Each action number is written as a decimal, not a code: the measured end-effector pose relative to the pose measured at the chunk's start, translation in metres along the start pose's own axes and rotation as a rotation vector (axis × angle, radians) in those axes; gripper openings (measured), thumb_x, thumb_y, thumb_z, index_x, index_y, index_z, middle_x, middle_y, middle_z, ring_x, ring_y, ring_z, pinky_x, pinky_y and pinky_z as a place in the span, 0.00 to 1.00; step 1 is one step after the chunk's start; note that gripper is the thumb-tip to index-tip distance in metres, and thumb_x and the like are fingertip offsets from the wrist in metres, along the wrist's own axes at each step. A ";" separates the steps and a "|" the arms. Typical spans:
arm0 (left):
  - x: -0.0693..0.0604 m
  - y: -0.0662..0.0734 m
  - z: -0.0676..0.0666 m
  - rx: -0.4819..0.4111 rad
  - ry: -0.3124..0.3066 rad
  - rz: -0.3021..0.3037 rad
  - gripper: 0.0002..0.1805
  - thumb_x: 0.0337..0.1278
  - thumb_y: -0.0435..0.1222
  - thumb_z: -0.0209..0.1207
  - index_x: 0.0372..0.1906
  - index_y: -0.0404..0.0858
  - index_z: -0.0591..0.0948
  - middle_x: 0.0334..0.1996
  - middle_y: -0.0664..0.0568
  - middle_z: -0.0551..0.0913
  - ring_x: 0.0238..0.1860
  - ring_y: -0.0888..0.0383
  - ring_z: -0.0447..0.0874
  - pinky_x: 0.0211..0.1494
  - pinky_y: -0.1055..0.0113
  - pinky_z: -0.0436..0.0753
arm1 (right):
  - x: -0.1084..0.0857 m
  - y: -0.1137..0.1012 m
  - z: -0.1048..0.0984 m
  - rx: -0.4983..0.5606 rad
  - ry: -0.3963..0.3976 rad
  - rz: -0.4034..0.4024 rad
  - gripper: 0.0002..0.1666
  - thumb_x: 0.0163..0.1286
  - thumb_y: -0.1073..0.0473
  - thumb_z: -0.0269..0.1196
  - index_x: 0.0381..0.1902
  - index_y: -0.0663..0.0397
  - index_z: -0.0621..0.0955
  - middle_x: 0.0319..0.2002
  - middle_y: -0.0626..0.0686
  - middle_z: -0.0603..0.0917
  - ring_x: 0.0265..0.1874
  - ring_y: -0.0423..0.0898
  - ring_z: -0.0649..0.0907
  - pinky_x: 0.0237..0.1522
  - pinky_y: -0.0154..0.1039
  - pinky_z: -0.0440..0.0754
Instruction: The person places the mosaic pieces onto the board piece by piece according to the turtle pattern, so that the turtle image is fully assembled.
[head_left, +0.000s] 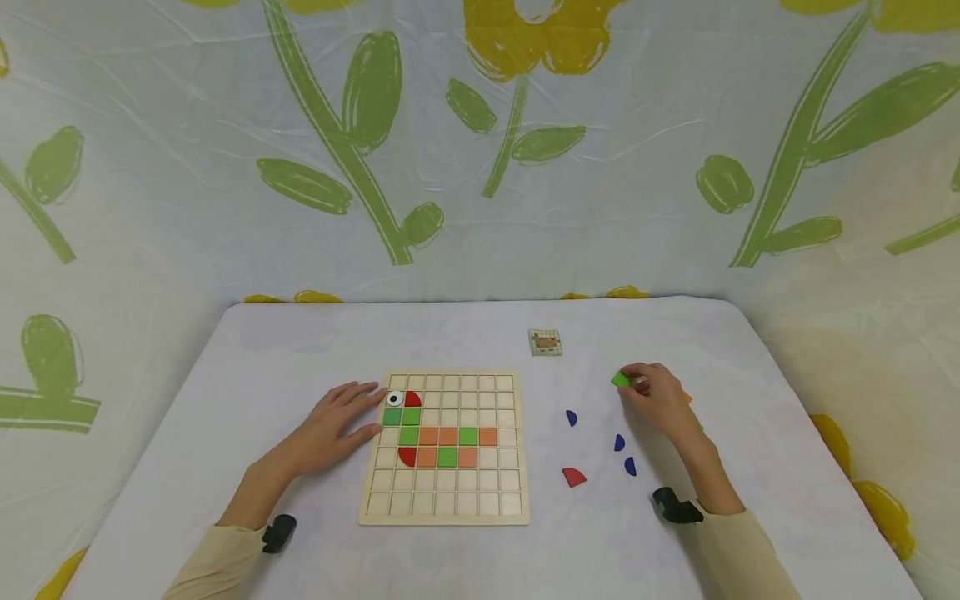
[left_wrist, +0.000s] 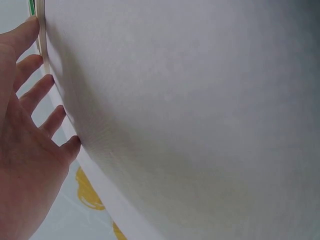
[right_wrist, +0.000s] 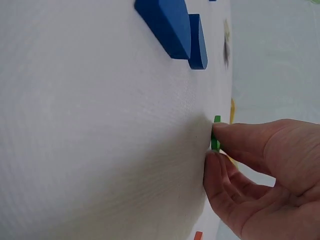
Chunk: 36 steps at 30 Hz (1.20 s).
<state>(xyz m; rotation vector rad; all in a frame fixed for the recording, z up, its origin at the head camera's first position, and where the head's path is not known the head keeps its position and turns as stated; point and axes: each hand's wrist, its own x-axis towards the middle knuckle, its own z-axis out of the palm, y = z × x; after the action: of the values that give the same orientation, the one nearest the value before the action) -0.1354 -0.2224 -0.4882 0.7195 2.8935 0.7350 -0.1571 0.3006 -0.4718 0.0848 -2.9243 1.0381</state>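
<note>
Thumb and fingers of my right hand (head_left: 657, 400) pinch a green square tile (head_left: 620, 379) right of the board; the right wrist view also has this green tile (right_wrist: 216, 134) between thumb and fingertips. My left hand (head_left: 330, 429) rests at the left edge of the wooden grid board (head_left: 444, 514), fingers spread and fairly straight, holding nothing. On the board lie green and orange squares, red quarter-round pieces (head_left: 412, 399) and a white round eye piece (head_left: 394, 398). In the left wrist view, the left hand (left_wrist: 30, 130) touches the board's edge (left_wrist: 41, 40).
Between board and right hand lie blue half-round pieces (head_left: 619, 442) and a red quarter-round piece (head_left: 574, 477). An orange piece (head_left: 688, 399) is partly hidden behind the right hand. A small picture card (head_left: 545, 342) lies farther back. Flowered cloth (head_left: 600, 208) surrounds the white table.
</note>
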 end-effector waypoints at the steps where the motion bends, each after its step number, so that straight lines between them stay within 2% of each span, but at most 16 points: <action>1: 0.000 0.000 0.000 -0.002 -0.001 0.000 0.33 0.72 0.48 0.61 0.76 0.40 0.71 0.75 0.41 0.68 0.76 0.34 0.56 0.74 0.33 0.59 | 0.000 0.000 0.000 0.001 -0.002 0.002 0.19 0.71 0.68 0.65 0.57 0.72 0.79 0.48 0.69 0.78 0.42 0.60 0.82 0.42 0.49 0.84; 4: 0.000 0.000 -0.001 -0.002 -0.002 0.002 0.33 0.72 0.48 0.61 0.76 0.40 0.71 0.75 0.41 0.68 0.76 0.34 0.56 0.74 0.33 0.59 | 0.000 0.000 0.001 0.011 0.009 -0.008 0.18 0.71 0.69 0.65 0.56 0.70 0.78 0.49 0.68 0.79 0.43 0.60 0.82 0.43 0.49 0.84; 8: 0.000 0.000 -0.001 0.002 0.002 0.009 0.33 0.73 0.48 0.61 0.76 0.39 0.71 0.74 0.40 0.68 0.76 0.33 0.56 0.74 0.33 0.57 | -0.001 0.000 0.002 0.036 0.057 -0.054 0.15 0.70 0.71 0.65 0.54 0.69 0.80 0.48 0.68 0.82 0.44 0.61 0.83 0.48 0.55 0.85; 13: 0.000 0.001 -0.002 0.001 0.005 0.015 0.32 0.73 0.47 0.61 0.75 0.39 0.71 0.74 0.39 0.68 0.76 0.33 0.56 0.74 0.33 0.57 | -0.005 -0.001 0.003 0.055 0.105 -0.083 0.11 0.70 0.72 0.65 0.50 0.68 0.82 0.45 0.66 0.85 0.44 0.61 0.85 0.51 0.57 0.84; 22: 0.000 0.004 -0.002 -0.006 -0.006 0.003 0.32 0.73 0.46 0.61 0.76 0.39 0.71 0.75 0.39 0.67 0.76 0.33 0.55 0.74 0.32 0.57 | -0.013 -0.012 0.010 0.078 0.070 -0.035 0.11 0.72 0.69 0.65 0.51 0.65 0.83 0.46 0.63 0.84 0.47 0.60 0.84 0.55 0.58 0.84; 36: 0.001 -0.001 0.000 -0.005 -0.002 0.015 0.32 0.73 0.47 0.61 0.76 0.39 0.71 0.75 0.40 0.68 0.76 0.33 0.55 0.74 0.33 0.57 | -0.027 -0.036 0.024 0.105 0.050 -0.116 0.13 0.70 0.69 0.68 0.52 0.61 0.83 0.46 0.57 0.86 0.45 0.53 0.85 0.52 0.51 0.86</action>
<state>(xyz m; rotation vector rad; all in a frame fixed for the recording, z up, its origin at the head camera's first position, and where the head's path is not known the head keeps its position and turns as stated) -0.1366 -0.2228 -0.4884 0.7417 2.8861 0.7422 -0.1281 0.2585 -0.4694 0.2251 -2.7815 1.1573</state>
